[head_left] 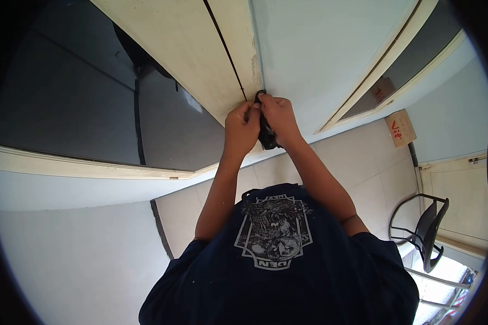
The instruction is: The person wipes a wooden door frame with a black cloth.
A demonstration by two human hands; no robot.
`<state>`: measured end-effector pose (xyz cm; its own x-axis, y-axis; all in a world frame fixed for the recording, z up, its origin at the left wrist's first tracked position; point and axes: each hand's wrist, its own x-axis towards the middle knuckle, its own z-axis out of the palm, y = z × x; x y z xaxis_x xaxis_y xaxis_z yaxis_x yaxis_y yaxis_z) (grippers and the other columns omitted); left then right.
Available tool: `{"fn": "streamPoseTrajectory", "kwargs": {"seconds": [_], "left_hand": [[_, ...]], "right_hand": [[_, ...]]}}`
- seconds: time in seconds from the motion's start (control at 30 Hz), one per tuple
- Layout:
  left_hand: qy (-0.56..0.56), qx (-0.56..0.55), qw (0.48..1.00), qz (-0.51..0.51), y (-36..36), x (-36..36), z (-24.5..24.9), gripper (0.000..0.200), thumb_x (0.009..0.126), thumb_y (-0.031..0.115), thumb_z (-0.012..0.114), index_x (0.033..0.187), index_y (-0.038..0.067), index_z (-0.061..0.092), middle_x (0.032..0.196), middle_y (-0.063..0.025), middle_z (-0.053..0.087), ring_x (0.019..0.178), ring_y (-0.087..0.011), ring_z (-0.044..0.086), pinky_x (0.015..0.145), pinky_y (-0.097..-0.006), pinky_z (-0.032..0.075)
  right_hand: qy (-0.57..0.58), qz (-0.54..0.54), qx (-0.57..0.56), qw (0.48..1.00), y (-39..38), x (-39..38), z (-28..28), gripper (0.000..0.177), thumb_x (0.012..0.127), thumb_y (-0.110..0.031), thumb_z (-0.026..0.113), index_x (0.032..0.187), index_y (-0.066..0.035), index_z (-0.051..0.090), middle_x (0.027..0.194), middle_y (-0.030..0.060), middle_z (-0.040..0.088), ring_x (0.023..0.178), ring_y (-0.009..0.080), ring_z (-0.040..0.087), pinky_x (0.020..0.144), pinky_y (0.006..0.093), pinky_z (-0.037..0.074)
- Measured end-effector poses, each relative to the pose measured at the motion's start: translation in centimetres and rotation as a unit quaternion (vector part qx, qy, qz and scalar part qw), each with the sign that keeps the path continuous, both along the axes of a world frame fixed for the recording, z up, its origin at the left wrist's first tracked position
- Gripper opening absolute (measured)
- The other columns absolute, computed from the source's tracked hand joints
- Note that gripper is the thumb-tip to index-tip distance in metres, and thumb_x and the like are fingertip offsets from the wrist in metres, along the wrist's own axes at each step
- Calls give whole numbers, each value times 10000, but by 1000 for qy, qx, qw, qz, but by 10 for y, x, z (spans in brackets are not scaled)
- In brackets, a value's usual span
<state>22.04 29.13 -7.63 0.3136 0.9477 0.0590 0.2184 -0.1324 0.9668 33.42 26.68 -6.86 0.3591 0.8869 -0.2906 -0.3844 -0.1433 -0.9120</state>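
My left hand (243, 125) and my right hand (279, 116) are raised close together at the cream wooden frame (225, 65). Both are closed, with thumbs and fingers pinching the upper part of a dark black object (265, 135). Its lower end hangs between my wrists and looks rounded and slightly shiny. Fingers cover much of it, so its exact kind cannot be made out. A thin black line (228, 49) runs down the frame towards my left fingertips.
Dark glass panes (81, 103) fill the left side. Another window (396, 70) is at upper right. A cardboard box (400, 128) stands by the right wall. A black chair (425, 230) is at lower right, near a cream door (455, 192). Pale tiles (358, 157) cover the floor.
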Motion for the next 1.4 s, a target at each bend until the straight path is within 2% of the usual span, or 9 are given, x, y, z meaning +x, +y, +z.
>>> {"fn": "streamPoseTrajectory", "kwargs": {"seconds": [0.2,0.37,0.4,0.47,0.6,0.7,0.8,0.93,1.4], "left_hand": [[34,83,995,41,-17,-5,27,200,945,175,628,909,-15,679,764,-104,653,661,-150,567,616,-297,453],[150,300,942,23,-23,-23,6,283,905,218,690,1058,-3,603,1115,-187,610,960,-241,606,841,-364,464],[152,298,942,23,-24,-26,5,283,905,218,690,1058,-3,603,1115,-187,610,960,-241,606,841,-364,464],[-14,66,991,-112,-24,-29,3,468,876,226,729,1219,9,497,1118,-153,601,989,-235,609,884,-379,459],[-5,82,982,-169,-19,-37,1,625,852,182,753,1340,30,394,1100,-124,602,991,-213,613,885,-385,479],[-53,1,980,-194,-26,-37,13,686,843,92,729,1401,56,331,1097,-137,601,953,-193,628,850,-367,509],[-100,-59,983,-141,-32,-36,19,655,857,-13,609,1447,73,337,1040,-98,601,865,-137,623,759,-291,522],[-83,-9,992,-90,-33,-36,24,507,878,-25,546,1378,45,504,988,-41,598,835,-92,574,738,-238,479],[-103,-3,990,-91,-34,-28,30,504,863,-18,564,1365,31,544,912,-20,602,780,-79,563,708,-232,480]], "right_hand": [[-7,6,36,999,-1,-1,14,391,928,-290,595,675,5,631,599,4,531,533,88,441,503,269,367],[-6,16,-2,1000,-1,-2,6,415,934,-297,594,626,-22,556,588,-7,509,518,85,434,477,280,349],[-4,17,-3,1000,0,-2,3,415,934,-297,594,626,-22,556,588,-7,509,518,85,434,477,280,349],[-40,23,10,999,1,0,0,428,943,-302,588,610,-38,538,573,-18,479,510,85,424,484,280,355],[-6,28,0,1000,-3,-2,6,383,946,-285,607,632,-98,493,574,-47,421,517,68,379,498,262,333],[15,28,21,999,1,-1,-2,384,951,-278,609,636,-98,483,574,-47,406,520,69,384,511,267,345],[14,17,21,1000,2,-3,0,392,948,-274,607,624,-105,467,573,-47,390,516,71,363,510,271,330],[12,31,36,999,0,1,17,452,963,-313,581,592,-62,521,553,-28,441,514,82,392,505,281,328],[27,32,59,997,4,7,10,415,935,-284,592,596,-57,515,562,-7,464,513,102,417,503,289,359]]}}
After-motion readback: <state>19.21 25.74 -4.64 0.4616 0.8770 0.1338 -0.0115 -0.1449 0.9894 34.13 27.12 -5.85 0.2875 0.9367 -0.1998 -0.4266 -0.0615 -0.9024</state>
